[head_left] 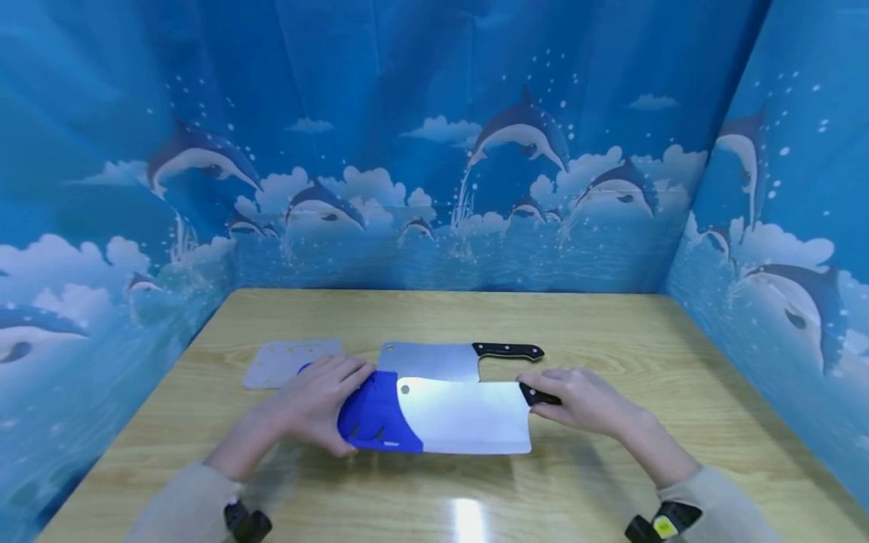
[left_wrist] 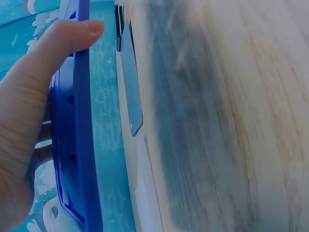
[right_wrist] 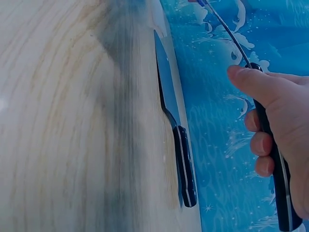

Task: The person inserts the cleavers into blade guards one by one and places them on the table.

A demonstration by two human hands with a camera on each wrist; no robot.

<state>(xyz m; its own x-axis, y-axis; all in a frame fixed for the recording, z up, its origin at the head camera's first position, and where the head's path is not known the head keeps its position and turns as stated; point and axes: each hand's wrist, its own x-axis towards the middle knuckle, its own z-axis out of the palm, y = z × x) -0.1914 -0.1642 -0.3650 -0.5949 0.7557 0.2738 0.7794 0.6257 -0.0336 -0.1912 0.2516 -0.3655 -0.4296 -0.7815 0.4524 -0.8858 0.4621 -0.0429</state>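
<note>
My right hand (head_left: 577,400) grips the black handle (right_wrist: 270,140) of a cleaver (head_left: 468,418) held above the table, its wide steel blade pointing left. The blade's far end runs into a blue blade cover (head_left: 380,415), which hides it. My left hand (head_left: 322,400) holds that cover at its left end, thumb along the lower edge and fingers over the top. In the left wrist view the cover (left_wrist: 72,130) stands on edge between thumb and fingers. Behind the held cleaver, a second cleaver (head_left: 431,358) with a black riveted handle lies on the table, its lower blade partly hidden.
A pale translucent blade cover (head_left: 288,358) lies on the table behind my left hand. The wood-grain table (head_left: 543,483) is bordered at the back and sides by blue curtains (head_left: 407,249) printed with dolphins. Each wrist wears a small black device.
</note>
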